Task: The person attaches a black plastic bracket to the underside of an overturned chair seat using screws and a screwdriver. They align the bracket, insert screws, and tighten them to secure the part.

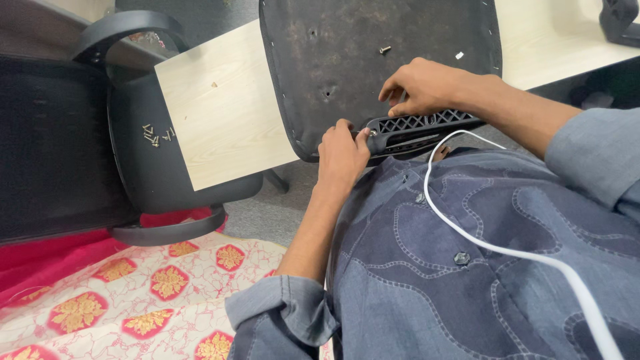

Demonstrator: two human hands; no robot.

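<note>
An upturned chair seat base [347,60], dark and scuffed with screw holes, lies on a pale wooden table [220,113]. A black plastic lattice bracket [427,127] rests along its near edge. My left hand [341,152] pinches the bracket's left end where a screw sits. My right hand [427,87] presses fingertips onto the seat base just above the bracket. One loose screw [385,49] lies on the seat base.
A black office chair [80,133] stands at left with several screws [157,135] on its seat. A red and gold patterned cloth [133,293] covers the floor. A white cable [507,247] runs over my grey shirt.
</note>
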